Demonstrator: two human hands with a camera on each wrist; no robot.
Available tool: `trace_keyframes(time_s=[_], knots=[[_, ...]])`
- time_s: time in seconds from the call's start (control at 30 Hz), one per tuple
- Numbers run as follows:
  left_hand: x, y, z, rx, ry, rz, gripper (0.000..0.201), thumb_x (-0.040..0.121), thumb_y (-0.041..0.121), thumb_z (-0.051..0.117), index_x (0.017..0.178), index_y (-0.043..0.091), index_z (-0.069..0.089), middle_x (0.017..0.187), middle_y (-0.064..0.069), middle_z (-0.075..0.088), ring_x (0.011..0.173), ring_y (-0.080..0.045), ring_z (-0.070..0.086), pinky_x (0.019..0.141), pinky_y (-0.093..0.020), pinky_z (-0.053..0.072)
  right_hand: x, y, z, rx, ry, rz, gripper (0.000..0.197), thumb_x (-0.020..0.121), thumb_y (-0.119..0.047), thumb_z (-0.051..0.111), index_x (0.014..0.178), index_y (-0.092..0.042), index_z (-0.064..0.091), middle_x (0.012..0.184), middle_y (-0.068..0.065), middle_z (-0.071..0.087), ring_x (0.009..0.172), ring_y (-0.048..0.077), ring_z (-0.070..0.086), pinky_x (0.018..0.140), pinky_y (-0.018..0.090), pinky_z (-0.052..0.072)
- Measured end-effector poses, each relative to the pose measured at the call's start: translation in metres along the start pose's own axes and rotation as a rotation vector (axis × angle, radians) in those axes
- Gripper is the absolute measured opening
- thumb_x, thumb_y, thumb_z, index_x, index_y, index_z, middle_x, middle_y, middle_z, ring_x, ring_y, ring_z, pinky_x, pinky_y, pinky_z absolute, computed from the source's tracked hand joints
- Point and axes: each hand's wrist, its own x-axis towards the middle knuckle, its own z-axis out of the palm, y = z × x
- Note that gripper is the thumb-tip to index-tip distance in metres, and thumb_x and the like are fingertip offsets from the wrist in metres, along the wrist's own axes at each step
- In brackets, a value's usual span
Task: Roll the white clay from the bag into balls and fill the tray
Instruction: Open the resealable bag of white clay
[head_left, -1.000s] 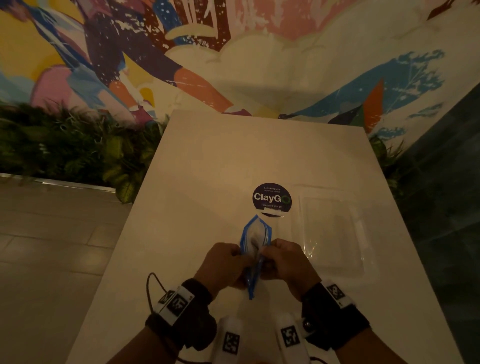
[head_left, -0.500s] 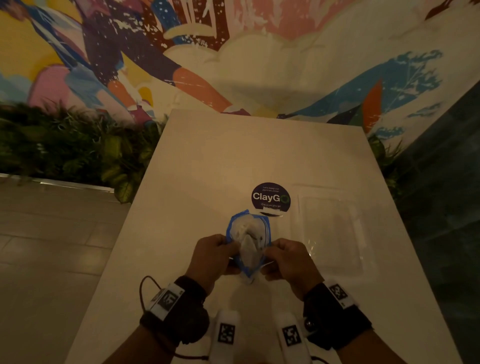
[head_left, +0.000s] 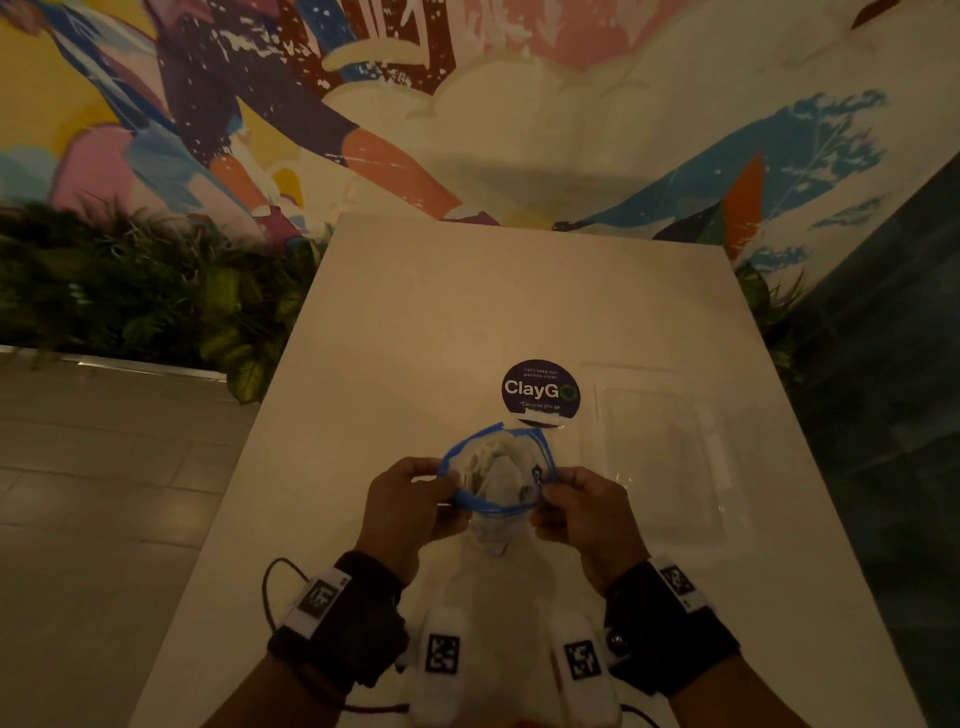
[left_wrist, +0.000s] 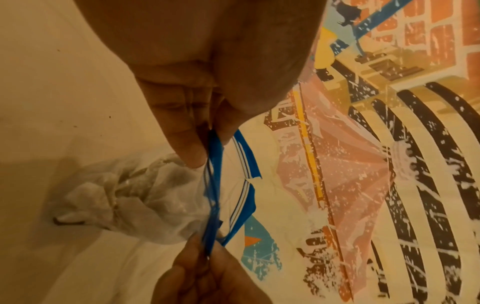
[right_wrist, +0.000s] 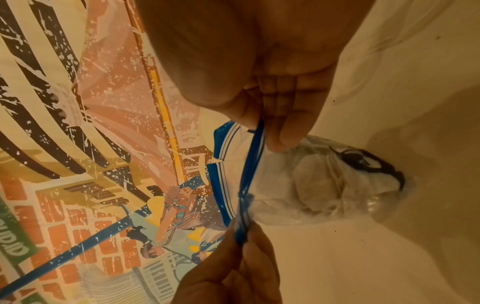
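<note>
Blue-rimmed and clear, the small zip-top plastic bag (head_left: 497, 470) stands with its bottom on the pale tabletop (head_left: 467, 312), its mouth pulled into a wide oval. A crumpled lump of white clay (head_left: 500, 475) sits inside, visible through the mouth and through the film lower down. This looks like the opening step: the seal is parted, but no clay has come out and nothing has been rolled.

The left hand (head_left: 402, 506) pinches the left side of the blue rim; in the left wrist view the thumb and fingertips (left_wrist: 192, 152) press together on the strip. The right hand (head_left: 584, 512) does the same on the right side, thumb against curled fingers. Both hands are narrow, closed on the rim, and neither touches the clay itself.

To the right of the bag, near the right hand, lies the clear shallow rectangular plastic tray (head_left: 670, 457); it is hard to read in the dim light, but no balls show in it. A dark round sticker (head_left: 540, 391) with "ClayGo" lettering sits on the table just beyond the bag.

The next move probably calls for one hand to keep the mouth open while the other lets go, reaches in and takes out a piece of clay. The thin film may collapse once one side is released.
</note>
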Motion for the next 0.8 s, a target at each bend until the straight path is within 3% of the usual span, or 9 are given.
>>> trace_keyframes(time_s=[0.2,0.37,0.63,0.8], knots=[[0.0045,0.0026,-0.0067,-0.132,0.038,-0.031,0.009,0.09,-0.001,0.051,0.094,0.002,0.058,0.086,-0.019,0.064,0.072,-0.029,0.064,0.06,-0.034,0.053,0.0015,0.001,-0.002,0.006,-0.014,0.015,0.014,0.089,0.002,0.051,0.091,-0.005,0.063,0.068,0.013,0.063,0.053,0.019,0.058,0.049,0.027,0.051],[0.0048,0.0041,-0.009,-0.1,-0.009,-0.046,0.008,0.093,0.004,0.05,0.097,0.006,0.057,0.087,-0.018,0.065,0.075,-0.031,0.065,0.061,-0.035,0.053,0.0037,-0.001,-0.0006,-0.004,-0.023,0.025,0.013,0.089,0.0,0.053,0.096,-0.007,0.063,0.069,0.012,0.064,0.055,0.019,0.06,0.052,0.03,0.052],[0.003,0.0049,-0.0066,0.036,-0.091,-0.043,0.017,0.093,0.017,0.055,0.106,0.009,0.06,0.083,-0.016,0.068,0.06,-0.026,0.066,0.054,-0.032,0.054,0.0021,-0.0046,0.0023,0.113,-0.074,0.049,0.012,0.093,-0.01,0.053,0.098,-0.009,0.065,0.094,0.013,0.068,0.076,0.023,0.064,0.062,0.031,0.054],[0.0043,0.007,-0.0053,0.005,-0.104,-0.072,0.017,0.095,0.018,0.051,0.105,0.009,0.062,0.086,-0.012,0.068,0.067,-0.024,0.066,0.057,-0.032,0.054,0.0023,-0.0076,0.0052,0.196,-0.118,0.095,0.017,0.095,-0.007,0.048,0.105,-0.007,0.061,0.098,0.016,0.067,0.079,0.024,0.064,0.061,0.03,0.053]])
